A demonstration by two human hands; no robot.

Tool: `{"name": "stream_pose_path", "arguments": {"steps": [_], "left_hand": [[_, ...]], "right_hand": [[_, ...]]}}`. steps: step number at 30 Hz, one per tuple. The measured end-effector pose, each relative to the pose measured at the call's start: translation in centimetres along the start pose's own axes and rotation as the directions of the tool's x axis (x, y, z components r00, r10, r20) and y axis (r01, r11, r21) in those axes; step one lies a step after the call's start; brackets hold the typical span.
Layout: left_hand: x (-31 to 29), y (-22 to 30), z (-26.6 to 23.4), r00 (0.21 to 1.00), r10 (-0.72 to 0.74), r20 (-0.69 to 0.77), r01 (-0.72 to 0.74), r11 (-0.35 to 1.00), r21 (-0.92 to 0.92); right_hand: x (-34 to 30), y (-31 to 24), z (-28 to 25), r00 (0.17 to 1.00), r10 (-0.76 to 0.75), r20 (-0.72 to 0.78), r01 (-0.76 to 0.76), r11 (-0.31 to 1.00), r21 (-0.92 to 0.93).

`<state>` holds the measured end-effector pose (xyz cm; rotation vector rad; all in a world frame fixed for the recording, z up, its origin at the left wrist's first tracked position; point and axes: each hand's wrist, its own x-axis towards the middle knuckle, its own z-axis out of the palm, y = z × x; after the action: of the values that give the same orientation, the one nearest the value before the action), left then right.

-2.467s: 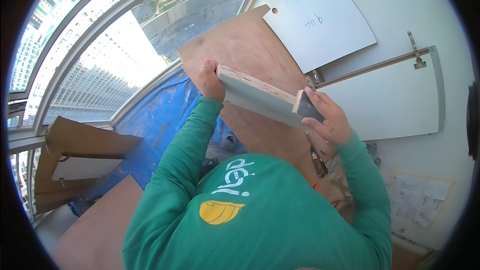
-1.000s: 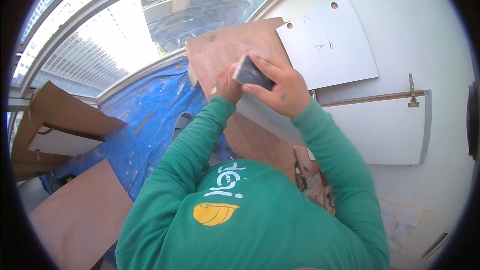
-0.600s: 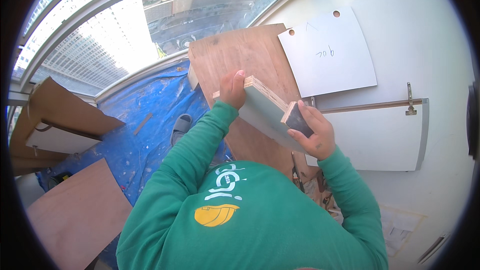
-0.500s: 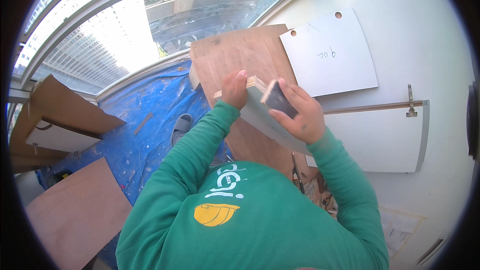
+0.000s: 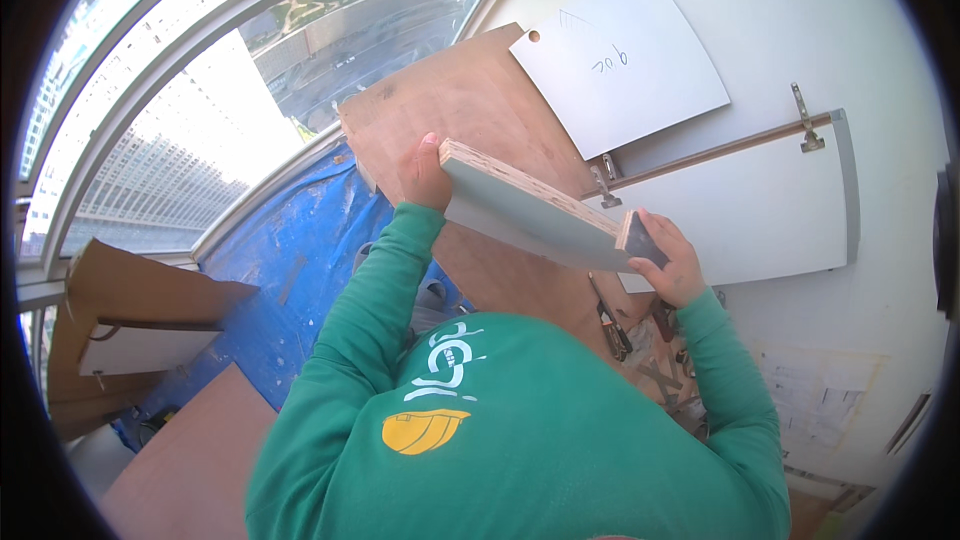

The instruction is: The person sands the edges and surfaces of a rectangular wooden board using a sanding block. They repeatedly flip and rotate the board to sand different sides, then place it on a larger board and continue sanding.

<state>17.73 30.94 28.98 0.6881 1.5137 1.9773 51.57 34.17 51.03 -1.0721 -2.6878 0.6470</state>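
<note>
A pale grey-faced board (image 5: pixel 535 225) is held tilted before me, its raw layered wood edge facing up. My left hand (image 5: pixel 427 177) is closed around its far left end, thumb up on the corner. In my right hand (image 5: pixel 677 265) is a small sanding block (image 5: pixel 644 244), a wooden block with a dark face. The block rests at the right end of the board's raw edge, fingers over its back and thumb below.
Beneath the board lies a brown plywood sheet (image 5: pixel 400 105). White panels (image 5: pixel 620 70) and a hinged white door (image 5: pixel 740 210) lean on the right wall. Hand tools (image 5: pixel 612 330) lie lower right. Blue sheeting (image 5: pixel 270 250) covers the floor beside the windows; cardboard (image 5: pixel 150 285) stands left.
My right hand has carried the sanding block along the board's edge, from near my left hand to the right end. The board has turned and shows more of its length. My view has shifted.
</note>
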Motion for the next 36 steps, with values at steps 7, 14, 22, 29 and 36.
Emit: {"name": "stream_pose_path", "arguments": {"steps": [7, 14, 22, 29, 36], "left_hand": [[0.8, -1.1, -0.1, 0.999, 0.001, -0.043, 0.006, 0.985, 0.170], [0.6, -1.0, 0.5, 0.997, -0.031, -0.072, 0.030, 0.999, -0.013], [1.7, -2.6, -1.0, 0.999, -0.035, 0.023, 0.034, 0.999, 0.030], [1.4, -1.0, -0.4, 0.998, -0.069, 0.000, 0.068, 0.994, 0.084], [1.3, -0.6, 0.2, 1.000, -0.015, -0.023, 0.017, 0.995, 0.094]], "right_hand": [[7.5, -5.4, 5.9, 0.969, -0.224, -0.105, 0.226, 0.974, -0.001], [13.0, -10.5, 10.6, 0.945, -0.255, -0.204, 0.256, 0.966, -0.023], [-10.8, 5.7, -1.1, 0.867, 0.366, -0.338, -0.393, 0.919, -0.012], [-2.5, 0.4, 4.1, 0.938, 0.007, -0.346, -0.031, 0.997, -0.065], [2.3, -3.1, 7.8, 0.928, -0.069, -0.366, 0.064, 0.998, -0.025]]}}
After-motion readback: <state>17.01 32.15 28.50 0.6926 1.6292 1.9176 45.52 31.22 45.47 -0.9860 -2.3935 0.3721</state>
